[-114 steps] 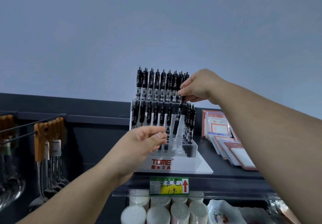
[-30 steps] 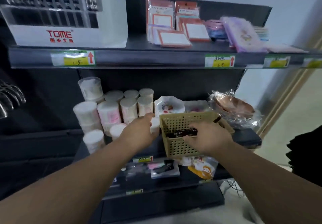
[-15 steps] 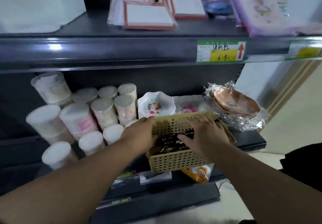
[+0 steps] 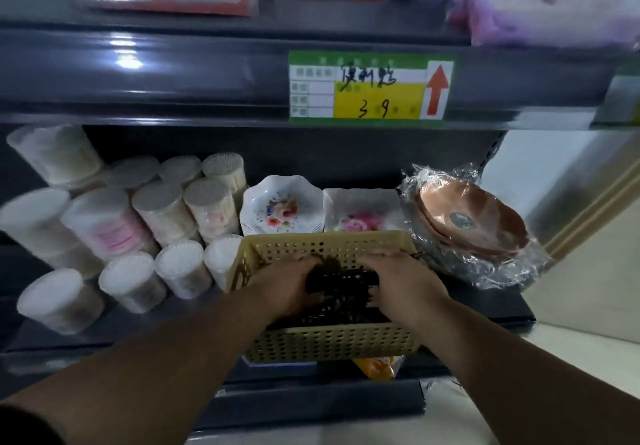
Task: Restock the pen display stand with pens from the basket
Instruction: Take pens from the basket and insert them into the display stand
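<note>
Dark pens (image 4: 341,292) lie in a tangled heap, so a hurried grab could drag extra ones out and drop them — or pull the beige basket (image 4: 329,340) off the lower shelf (image 4: 491,302). It holds these pens. Left hand (image 4: 287,289) and right hand (image 4: 405,282) are inside, fingers curled into the heap — whether they pinch one cannot be told.
</note>
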